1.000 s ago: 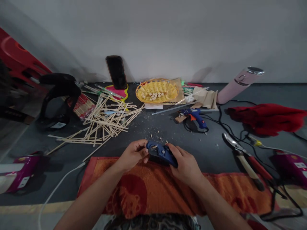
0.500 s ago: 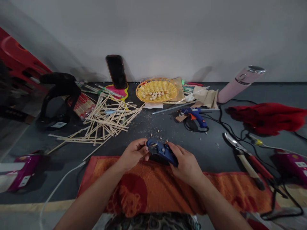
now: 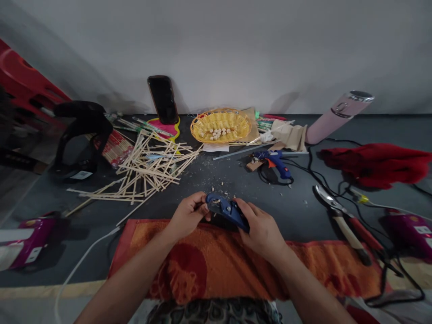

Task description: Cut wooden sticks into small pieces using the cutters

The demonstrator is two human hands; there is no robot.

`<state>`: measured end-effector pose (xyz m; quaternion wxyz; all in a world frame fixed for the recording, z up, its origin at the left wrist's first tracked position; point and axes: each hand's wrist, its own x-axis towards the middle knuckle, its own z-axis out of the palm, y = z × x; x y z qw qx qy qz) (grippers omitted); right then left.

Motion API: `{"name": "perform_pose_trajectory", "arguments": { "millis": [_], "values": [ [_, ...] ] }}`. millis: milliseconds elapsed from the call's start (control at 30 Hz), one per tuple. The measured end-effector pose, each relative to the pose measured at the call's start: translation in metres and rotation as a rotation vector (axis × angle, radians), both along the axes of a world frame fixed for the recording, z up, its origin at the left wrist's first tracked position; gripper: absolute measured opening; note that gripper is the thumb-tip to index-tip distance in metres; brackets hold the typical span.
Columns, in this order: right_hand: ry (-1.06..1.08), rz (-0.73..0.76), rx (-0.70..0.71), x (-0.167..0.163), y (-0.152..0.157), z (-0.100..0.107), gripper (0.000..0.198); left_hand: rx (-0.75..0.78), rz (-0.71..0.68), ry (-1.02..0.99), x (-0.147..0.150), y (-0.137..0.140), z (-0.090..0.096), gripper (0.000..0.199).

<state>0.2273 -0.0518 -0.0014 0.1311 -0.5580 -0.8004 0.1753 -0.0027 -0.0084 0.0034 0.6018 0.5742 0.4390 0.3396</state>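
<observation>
1. a dark grey table (image 3: pixel 297 211), pale crumbs (image 3: pixel 222 183) scattered over its middle.
2. along the near edge, an orange patterned towel (image 3: pixel 236 265).
3. on the left, a loose heap of thin sticks (image 3: pixel 148 172) and a purple box (image 3: pixel 42 231).
4. at the back, a yellow woven basket (image 3: pixel 241 125) and a pink flask (image 3: pixel 332 120).
5. on the right, a blue glue gun (image 3: pixel 279 165), a red cloth (image 3: pixel 378 164) and pruning shears (image 3: pixel 337 212).
</observation>
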Motion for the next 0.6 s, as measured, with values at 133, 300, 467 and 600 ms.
{"name": "perform_pose_trajectory", "arguments": {
  "millis": [133,300,467,600],
  "values": [
    [0.025,0.018,0.009,-0.0014,-0.0017,-0.0012,0.067,0.011,-0.028,-0.055,0.0003,-0.0020,-0.0002,0.030],
    [0.078,-0.005,0.033,-0.0046,-0.0016,-0.0013,0.068,-0.073,-0.013,-0.229,0.0022,-0.0063,-0.0001,0.032],
    [0.045,-0.047,0.076,-0.0008,0.0030,-0.0030,0.068,-0.162,0.074,-0.209,0.0034,-0.0078,0.0013,0.033],
    [0.044,-0.074,0.073,0.0045,0.0053,-0.0037,0.066,-0.160,0.128,-0.177,0.0061,-0.0066,0.0046,0.032]
  ]
}}
